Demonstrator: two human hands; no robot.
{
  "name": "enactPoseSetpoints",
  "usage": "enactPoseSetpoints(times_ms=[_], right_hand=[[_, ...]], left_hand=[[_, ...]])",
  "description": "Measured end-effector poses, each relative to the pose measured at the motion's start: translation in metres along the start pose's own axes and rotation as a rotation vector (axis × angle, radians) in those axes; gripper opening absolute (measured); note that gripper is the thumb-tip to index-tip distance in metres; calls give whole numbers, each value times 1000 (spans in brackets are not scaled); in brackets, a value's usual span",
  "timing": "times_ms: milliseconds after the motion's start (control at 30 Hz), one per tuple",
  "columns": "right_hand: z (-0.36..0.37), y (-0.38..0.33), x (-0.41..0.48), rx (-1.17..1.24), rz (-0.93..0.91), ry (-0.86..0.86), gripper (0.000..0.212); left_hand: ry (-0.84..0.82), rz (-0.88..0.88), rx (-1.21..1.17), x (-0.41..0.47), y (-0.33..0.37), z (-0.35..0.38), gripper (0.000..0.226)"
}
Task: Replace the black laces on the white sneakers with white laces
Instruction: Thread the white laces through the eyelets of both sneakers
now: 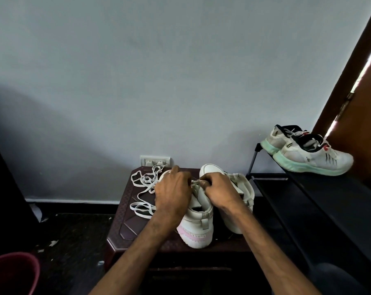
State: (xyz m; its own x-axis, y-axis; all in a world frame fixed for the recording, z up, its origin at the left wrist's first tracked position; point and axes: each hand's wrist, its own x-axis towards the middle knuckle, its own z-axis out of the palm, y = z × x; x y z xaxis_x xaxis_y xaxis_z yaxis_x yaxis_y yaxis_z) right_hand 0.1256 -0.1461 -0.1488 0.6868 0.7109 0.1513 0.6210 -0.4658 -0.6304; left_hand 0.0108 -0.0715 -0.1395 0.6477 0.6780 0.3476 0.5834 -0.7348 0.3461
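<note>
Left hand point(173, 193): curled over the front of the near sneaker point(198, 228), pinching a short run of the laces point(144, 188) at the eyelets.
Right hand point(219, 191): thumb and fingers closed on the same run, almost touching the left hand.
Sneakers: near one upright on the stool point(125, 228), heel toward the camera; second sneaker point(240, 209) just beside it on the right.
Laces: white, mostly in loose loops on the stool's left part, running in under the left hand.
Done, by the look of it: no black lace visible on either sneaker; white threading begun on the near one.
Left: most of that lace not yet fed through, judging by the slack; eyelets hidden by the hands, so row count unknown; second sneaker's lacing unclear.
Edges: near heel close to the stool's front edge; loops close to its left edge, liable to slide off when pulled.
Room: open floor left of the stool, bucket point(12, 271) well apart; rack point(308, 188) near the right side, wall just behind.
</note>
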Motion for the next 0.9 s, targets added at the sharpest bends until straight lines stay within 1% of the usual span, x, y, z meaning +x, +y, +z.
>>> enactPoseSetpoints(times_ms=[200, 400, 500, 600, 900], right_hand=[[1, 0, -1, -9, -7, 17, 16], [2, 0, -3, -23, -14, 23, 17], [2, 0, -4, -16, -11, 30, 17], [2, -1, -4, -19, -11, 25, 18], [1, -6, -7, -50, -28, 35, 18]], left_hand=[[5, 147, 62, -1, 5, 2, 17], [48, 104, 107, 0, -2, 4, 19], [11, 175, 120, 2, 0, 3, 16], [-20, 224, 172, 4, 1, 1, 19], [-86, 249, 222, 5, -4, 5, 24]])
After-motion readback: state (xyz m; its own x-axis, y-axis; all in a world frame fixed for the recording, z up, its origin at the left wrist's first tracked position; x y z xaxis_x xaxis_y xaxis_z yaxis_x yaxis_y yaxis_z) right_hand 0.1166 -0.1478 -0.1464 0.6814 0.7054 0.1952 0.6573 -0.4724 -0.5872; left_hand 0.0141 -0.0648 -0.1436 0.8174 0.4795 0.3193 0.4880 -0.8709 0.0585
